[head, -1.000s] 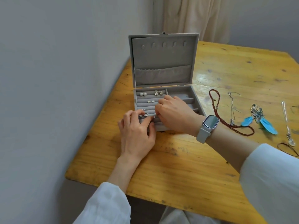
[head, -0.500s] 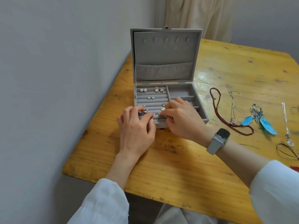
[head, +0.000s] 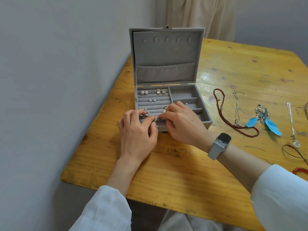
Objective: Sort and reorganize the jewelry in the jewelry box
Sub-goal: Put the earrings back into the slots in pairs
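Hands meet over the front rows of the box (head: 206, 121), a grey velvet case standing open on the tabletop (head: 166, 172) with its lid (head: 165, 52) upright. The left hand (head: 137, 132) lies over the near left corner, fingers curled down onto the ring rolls, index and thumb tips closing on a small silver piece (head: 156, 117) at the row. The right hand (head: 181, 124) comes in from the other side, its thumb and index finger pinching the same small piece, so both hands touch it at once; what kind of piece it is cannot be told. A grey watch (head: 219, 145) sits on the right wrist.

Inside the box, the left half is ring rolls. Pearl studs (head: 144, 92) sit in the back row with a silver pair (head: 161, 91) beside them, heart studs (head: 152, 100) a row nearer, and silver earrings (head: 144, 114) just by the left fingers. Two small gold pieces (head: 165, 109) lie beside the right knuckles. The right half is open compartments.

On the tabletop to the right of the box lie a dark red bead necklace (head: 233, 120), a thin silver chain (head: 236, 109), blue feather earrings (head: 265, 120) and a long silver pendant (head: 291, 124), all apart from the box.
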`<state>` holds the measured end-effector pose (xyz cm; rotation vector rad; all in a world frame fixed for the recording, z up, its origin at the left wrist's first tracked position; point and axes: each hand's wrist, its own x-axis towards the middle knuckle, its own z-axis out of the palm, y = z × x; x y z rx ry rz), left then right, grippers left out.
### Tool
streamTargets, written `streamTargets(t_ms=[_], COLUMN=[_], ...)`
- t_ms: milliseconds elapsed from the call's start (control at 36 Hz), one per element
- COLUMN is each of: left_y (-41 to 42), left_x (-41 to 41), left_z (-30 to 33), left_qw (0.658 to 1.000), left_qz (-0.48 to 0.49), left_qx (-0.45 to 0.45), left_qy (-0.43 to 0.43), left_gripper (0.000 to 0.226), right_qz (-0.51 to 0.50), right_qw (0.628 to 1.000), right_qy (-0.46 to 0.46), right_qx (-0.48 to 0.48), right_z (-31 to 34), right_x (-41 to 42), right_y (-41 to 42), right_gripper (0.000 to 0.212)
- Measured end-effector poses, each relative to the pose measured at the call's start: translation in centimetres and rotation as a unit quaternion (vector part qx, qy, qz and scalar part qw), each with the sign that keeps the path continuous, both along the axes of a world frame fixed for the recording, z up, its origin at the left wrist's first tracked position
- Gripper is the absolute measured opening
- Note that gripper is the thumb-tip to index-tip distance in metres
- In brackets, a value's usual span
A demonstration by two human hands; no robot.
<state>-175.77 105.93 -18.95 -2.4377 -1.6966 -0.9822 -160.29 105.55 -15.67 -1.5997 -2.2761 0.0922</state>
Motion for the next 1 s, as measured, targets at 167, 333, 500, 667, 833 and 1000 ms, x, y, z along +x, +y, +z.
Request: streamTargets(t_ms=[167,333,500,667,833,1000], left_y=[-0.1,-0.4,-2.3,-5.7,-8.8,-10.1], left_x=[-0.1,-0.3,1.9,6.9,10.5,11.2], left_z=[-0.1,0.4,1.9,3.4,0.9,0.0], left_qw=[1.0,0.999,0.993,0.974,0.951,0.968], left_qz=[-0.007,-0.019,-0.056,-0.146,-0.191,-0.168], left_qx=[0.003,0.018,0.028,-0.028,-0.182,-0.165], left_qy=[0.005,-0.036,-0.099,-0.169,-0.162,-0.09], left_gripper=[0.031,0.029,0.028,0.03,0.016,0.016], right_qz=[0.006,-0.024,-0.09,-0.15,-0.157,-0.176], right_qw=[1.0,0.992,0.98,0.975,0.976,0.982], right_qy=[0.016,0.122,0.177,0.149,0.08,0.035], right_qx=[0.007,0.029,-0.005,-0.07,-0.13,-0.059], right_z=[0.0,1.6,2.7,2.3,0.2,-1.6], right_x=[0.3,2.6,7.9,12.0,12.8,12.4], right_y=[-0.3,-2.8,-6.6,-10.8,-14.2,-14.6], right_gripper=[0.029,0.027,0.025,0.025,0.022,0.019])
